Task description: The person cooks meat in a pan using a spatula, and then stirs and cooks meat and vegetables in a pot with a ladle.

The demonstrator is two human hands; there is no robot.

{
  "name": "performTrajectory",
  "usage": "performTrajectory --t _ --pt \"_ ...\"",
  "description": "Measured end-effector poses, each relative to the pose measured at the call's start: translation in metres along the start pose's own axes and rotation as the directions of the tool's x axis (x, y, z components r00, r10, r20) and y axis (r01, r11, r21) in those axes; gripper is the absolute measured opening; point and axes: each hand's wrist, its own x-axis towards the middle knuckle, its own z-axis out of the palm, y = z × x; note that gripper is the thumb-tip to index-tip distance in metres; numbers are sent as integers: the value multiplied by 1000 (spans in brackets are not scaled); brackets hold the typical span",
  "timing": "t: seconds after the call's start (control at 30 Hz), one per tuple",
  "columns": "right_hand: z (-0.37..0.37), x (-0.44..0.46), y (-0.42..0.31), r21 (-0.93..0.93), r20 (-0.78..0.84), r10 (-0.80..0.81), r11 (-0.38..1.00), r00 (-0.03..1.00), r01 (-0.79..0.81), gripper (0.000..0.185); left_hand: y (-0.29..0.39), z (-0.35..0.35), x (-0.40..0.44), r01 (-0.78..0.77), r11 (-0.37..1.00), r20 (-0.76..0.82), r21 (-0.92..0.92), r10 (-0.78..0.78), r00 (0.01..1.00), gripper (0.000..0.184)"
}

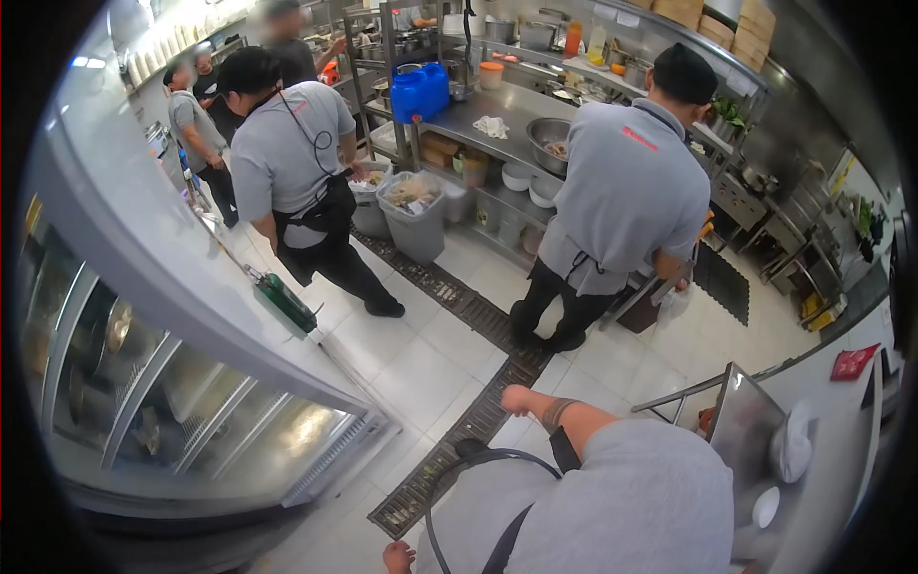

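Note:
My right hand reaches out over the floor drain grate, its fingers curled, with no object visible in it. At the bottom edge my left hand is partly cut off by the frame. Its visible fingers are bent and I see nothing in them. Neither hand touches anything that I can make out. A black cable loops across my grey shirt. Beside my right arm, on the right, stands a metal surface with a white bowl.
A glass-door fridge stands at left. Ahead, a co-worker faces a steel counter carrying a metal basin and blue jerrycan. Another person is near two grey bins. White tiles cover the floor.

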Motion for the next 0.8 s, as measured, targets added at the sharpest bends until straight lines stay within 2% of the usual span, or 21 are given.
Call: performTrajectory --t 0.03,0.07,0.13,0.23,0.27,0.3,0.33,0.37,0.4,0.43,0.47,0.5,0.53,0.57,0.6,0.63,0.67,0.7,0.73,0.77,0.8 --pt "-3 10 -15 47 -51 37 998 998 -34 22 -5 3 -4 151 951 -29 -269 -164 986 22" --pt "-7 19 -30 97 -102 73 993 992 -63 22 -14 3 -10 204 896 -46 -395 -241 969 20" --pt "2 50 -55 -32 -249 63 997 966 -73 19 -38 0 -28 226 819 -87 -527 -317 944 17" --pt "44 88 -95 -136 -317 -41 991 947 -2 19 -94 -16 -65 181 738 -180 -650 -381 907 14" --pt "50 95 -112 -196 -344 -100 980 934 33 19 -119 -27 -74 226 705 -136 -673 -418 898 16" --pt "39 79 -144 -510 -89 -320 828 943 233 27 -149 -37 -82 271 669 -92 -693 -454 886 18" --pt "51 81 -164 -423 -87 -419 837 904 347 30 -182 -42 -91 231 891 -135 -390 -304 943 18" --pt "65 87 -181 -344 -52 -531 805 846 484 34 -217 -47 -102 149 988 -176 44 -139 975 18" --pt "64 86 -225 -136 16 -342 930 939 341 30 -252 -52 -115 64 912 -210 404 24 977 18" --pt "68 88 -262 70 88 -126 990 988 120 26 -276 -49 -132 114 838 -263 534 37 964 14" --pt "62 79 -307 217 152 87 969 985 -119 23 -278 -48 -144 171 755 -433 633 162 887 12" --pt "77 114 -306 57 227 -282 959 932 276 19 -297 -50 -164 241 751 -321 615 -41 946 14" --pt "92 151 -303 -131 274 -667 688 693 713 16 -310 -47 -184 197 794 -478 575 131 869 14" --pt "106 188 -301 -228 270 -884 327 382 917 15 -308 -49 -196 255 940 -601 228 -70 796 14" --pt "97 182 -360 -539 445 -794 132 414 832 16 -308 -46 -205 186 974 -665 -127 -223 713 18" --pt "91 194 -404 -526 486 -794 67 365 848 16 -306 -45 -212 27 896 -707 -443 -368 604 22" --pt "87 206 -437 -509 508 -802 14 313 861 17 -288 -59 -222 39 699 -539 -714 -585 606 28" --pt "79 214 -474 -492 524 -809 -31 268 870 18 -279 -67 -230 -40 658 -544 -752 -585 602 29" --pt "65 215 -528 -298 581 -646 398 496 868 26 -278 -75 -233 -121 615 -550 -780 -579 602 30" --pt "50 204 -588 1 524 -314 930 791 368 23 -277 -84 -231 -95 599 -522 -795 -598 608 28" --pt "45 221 -632 88 502 -305 949 809 303 25 -279 -92 -227 -69 582 -494 -810 -615 615 26"
